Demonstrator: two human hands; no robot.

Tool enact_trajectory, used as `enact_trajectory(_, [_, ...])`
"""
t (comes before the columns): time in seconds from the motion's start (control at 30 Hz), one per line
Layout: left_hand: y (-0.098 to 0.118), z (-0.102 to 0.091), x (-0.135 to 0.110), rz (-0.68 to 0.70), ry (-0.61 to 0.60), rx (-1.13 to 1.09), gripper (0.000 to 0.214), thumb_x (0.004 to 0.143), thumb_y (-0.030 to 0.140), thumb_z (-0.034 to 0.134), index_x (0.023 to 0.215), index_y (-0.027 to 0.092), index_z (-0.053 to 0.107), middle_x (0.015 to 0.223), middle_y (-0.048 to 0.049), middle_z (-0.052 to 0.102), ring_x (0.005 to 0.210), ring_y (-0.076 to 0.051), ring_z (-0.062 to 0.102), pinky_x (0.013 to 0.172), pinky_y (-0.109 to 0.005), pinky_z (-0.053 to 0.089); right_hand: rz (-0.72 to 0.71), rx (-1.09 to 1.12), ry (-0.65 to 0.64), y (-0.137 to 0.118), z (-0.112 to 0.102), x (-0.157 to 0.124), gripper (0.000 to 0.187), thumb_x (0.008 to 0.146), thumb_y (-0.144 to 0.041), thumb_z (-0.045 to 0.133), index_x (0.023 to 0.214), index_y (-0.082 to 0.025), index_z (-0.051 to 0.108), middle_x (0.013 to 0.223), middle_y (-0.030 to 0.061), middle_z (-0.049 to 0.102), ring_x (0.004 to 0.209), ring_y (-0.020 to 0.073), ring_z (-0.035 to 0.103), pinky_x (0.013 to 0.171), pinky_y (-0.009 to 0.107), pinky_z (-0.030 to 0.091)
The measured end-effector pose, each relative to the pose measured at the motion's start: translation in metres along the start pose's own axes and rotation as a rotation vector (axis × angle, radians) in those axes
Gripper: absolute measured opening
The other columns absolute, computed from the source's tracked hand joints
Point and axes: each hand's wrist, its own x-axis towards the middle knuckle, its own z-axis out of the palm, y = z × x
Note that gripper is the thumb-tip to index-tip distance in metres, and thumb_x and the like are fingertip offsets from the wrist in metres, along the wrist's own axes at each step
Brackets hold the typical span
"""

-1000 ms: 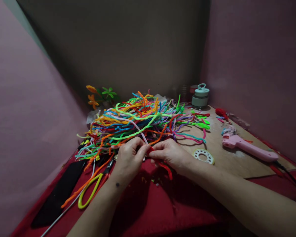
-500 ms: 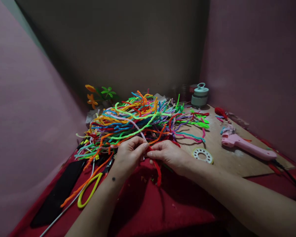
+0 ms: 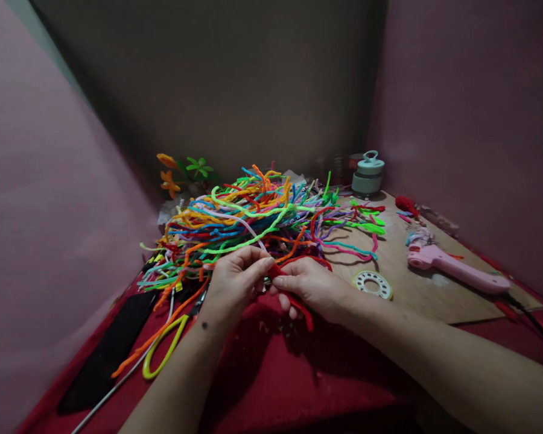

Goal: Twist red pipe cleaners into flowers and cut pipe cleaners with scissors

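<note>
Between my two hands is a red pipe cleaner (image 3: pixel 306 314), its loose end hanging below the right fingers. My left hand (image 3: pixel 239 280) pinches its upper part with thumb and forefinger. Close beside it, my right hand (image 3: pixel 310 286) is closed round the same pipe cleaner, thumb on top and other fingers curled beneath. The fingers partly hide the red piece. Just beyond both hands lies a big heap of pipe cleaners (image 3: pixel 235 224) in many colours. Yellow-handled scissors (image 3: pixel 149 361) lie by my left forearm, partly covered by it.
On the right a pink glue gun (image 3: pixel 461 271) with a black cord rests on a wooden board (image 3: pixel 416 301), near a white ring-shaped spool (image 3: pixel 371 284). A teal-lidded jar (image 3: pixel 368 175) stands behind. A black phone-like slab (image 3: pixel 108 352) and a white cable (image 3: pixel 117 386) lie left.
The hanging end of the red pipe cleaner has swung to the right and up. My right hand's lower fingers now show curled beneath it. Both hands stay close together.
</note>
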Motion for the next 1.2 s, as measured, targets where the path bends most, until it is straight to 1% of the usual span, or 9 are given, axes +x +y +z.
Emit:
enact_trajectory(0.1, [0.0, -0.003, 0.003, -0.118, -0.135, -0.152, 0.02, 0.072, 0.035, 0.062, 0.078, 0.015, 0.06, 0.049, 0.0042, 0.052, 0.038, -0.005, 0.038, 0.037, -0.017, 0.027, -0.027, 0.0, -0.006, 0.001, 0.0, 0.0, 0.021, 0.079, -0.013, 0.043, 0.061, -0.013, 0.054, 0.041, -0.0052, 0.048, 0.029, 0.0042, 0.041, 0.031, 0.014, 0.03])
enact_trajectory(0.37, [0.005, -0.004, 0.005, -0.17, -0.062, -0.152, 0.022, 0.069, 0.033, 0.065, 0.067, 0.012, 0.058, 0.047, 0.0033, 0.051, 0.038, -0.004, 0.037, 0.036, -0.016, 0.026, -0.11, 0.264, -0.185, 0.009, -0.004, 0.004, 0.031, 0.079, -0.038, 0.05, 0.072, -0.009, 0.061, 0.059, 0.0058, 0.062, 0.045, 0.0098, 0.055, 0.048, 0.022, 0.044])
enact_trajectory(0.53, [0.006, -0.002, 0.003, -0.165, -0.034, -0.109, 0.022, 0.069, 0.033, 0.065, 0.067, 0.012, 0.059, 0.043, 0.0054, 0.045, 0.037, -0.003, 0.034, 0.035, -0.014, 0.024, -0.089, 0.239, -0.147, 0.007, -0.003, 0.003, 0.023, 0.073, -0.03, 0.057, 0.076, -0.008, 0.063, 0.062, 0.0067, 0.065, 0.045, 0.0093, 0.055, 0.048, 0.021, 0.044])
enact_trajectory(0.7, [0.0, 0.002, 0.003, -0.135, -0.021, -0.135, 0.023, 0.069, 0.034, 0.065, 0.072, 0.012, 0.058, 0.056, 0.002, 0.054, 0.045, -0.005, 0.045, 0.041, -0.016, 0.034, -0.093, 0.183, -0.134, 0.009, -0.001, 0.005, 0.02, 0.07, -0.029, 0.059, 0.07, -0.009, 0.063, 0.056, 0.0038, 0.062, 0.044, 0.0102, 0.054, 0.048, 0.023, 0.044])
enact_trajectory(0.8, [0.0, 0.005, 0.002, -0.102, 0.004, -0.165, 0.026, 0.071, 0.038, 0.064, 0.081, 0.015, 0.056, 0.056, 0.0046, 0.052, 0.042, -0.004, 0.043, 0.039, -0.015, 0.031, -0.244, 0.241, 0.01, 0.005, -0.001, 0.006, 0.019, 0.071, -0.03, 0.06, 0.069, -0.012, 0.064, 0.057, 0.001, 0.061, 0.05, 0.01, 0.055, 0.054, 0.023, 0.045])
enact_trajectory(0.87, [0.002, 0.008, 0.0, -0.149, -0.059, -0.197, 0.029, 0.073, 0.042, 0.061, 0.085, 0.016, 0.054, 0.053, 0.0061, 0.05, 0.038, -0.003, 0.039, 0.036, -0.014, 0.027, -0.403, 0.264, 0.178, 0.0, -0.002, 0.004, 0.017, 0.072, -0.029, 0.062, 0.069, -0.013, 0.065, 0.061, -0.0001, 0.061, 0.058, 0.0093, 0.056, 0.06, 0.022, 0.044])
enact_trajectory(0.93, [0.004, 0.011, -0.003, -0.22, -0.193, -0.245, 0.03, 0.075, 0.044, 0.059, 0.083, 0.015, 0.055, 0.05, 0.0062, 0.048, 0.036, -0.002, 0.036, 0.035, -0.014, 0.025, -0.472, 0.269, 0.301, -0.005, -0.003, 0.001, 0.016, 0.071, -0.029, 0.064, 0.07, -0.013, 0.065, 0.062, -0.0008, 0.06, 0.058, 0.0082, 0.055, 0.058, 0.02, 0.043])
enact_trajectory(1.03, [0.006, 0.016, -0.009, -0.259, -0.379, -0.309, 0.028, 0.077, 0.04, 0.058, 0.075, 0.012, 0.058, 0.051, 0.0037, 0.05, 0.036, -0.002, 0.037, 0.034, -0.014, 0.024, -0.394, 0.33, 0.278, -0.009, -0.004, -0.003, 0.022, 0.071, -0.035, 0.065, 0.075, -0.014, 0.065, 0.059, -0.0014, 0.059, 0.046, 0.007, 0.049, 0.045, 0.02, 0.039])
enact_trajectory(1.2, [-0.001, 0.021, -0.01, -0.301, -0.412, -0.387, 0.024, 0.077, 0.034, 0.059, 0.068, 0.011, 0.056, 0.052, -0.0003, 0.057, 0.032, -0.004, 0.043, 0.028, -0.014, 0.026, -0.364, 0.516, 0.21, -0.005, -0.007, 0.002, 0.021, 0.067, -0.032, 0.069, 0.075, -0.014, 0.062, 0.07, 0.0022, 0.064, 0.055, 0.0102, 0.057, 0.045, 0.019, 0.041])
